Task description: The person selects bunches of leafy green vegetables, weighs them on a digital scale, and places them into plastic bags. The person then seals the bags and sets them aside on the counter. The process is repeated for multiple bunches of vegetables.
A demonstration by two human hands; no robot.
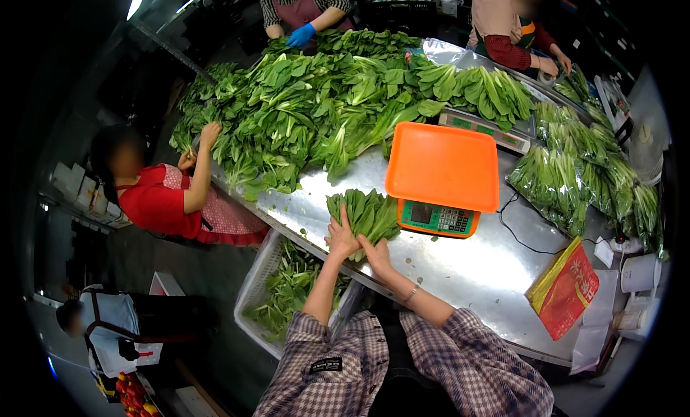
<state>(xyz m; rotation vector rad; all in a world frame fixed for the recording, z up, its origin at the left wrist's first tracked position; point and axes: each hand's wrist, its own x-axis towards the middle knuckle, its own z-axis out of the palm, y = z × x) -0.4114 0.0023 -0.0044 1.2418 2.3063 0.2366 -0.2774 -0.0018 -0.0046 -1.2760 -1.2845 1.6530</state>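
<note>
Both of my hands hold a bunch of leafy greens (368, 212) low over the near edge of a metal table (460, 277). My left hand (341, 237) wraps the bunch from the left, thumb pointing up along the leaves. From the right, my right hand (376, 256) closes round the lower stems, its fingertips partly hidden. Just right of the bunch stands a digital scale (438, 217) with a bare orange tray (443, 165). Beyond my hands spreads a big heap of loose greens (287, 108).
A white crate (248, 302) with loose greens stands below the table edge at my left. Bagged greens (560, 180) pile up at the right, near a red-yellow plastic bag (568, 287). A black cord (521, 241) crosses the tabletop. Several people work around the table.
</note>
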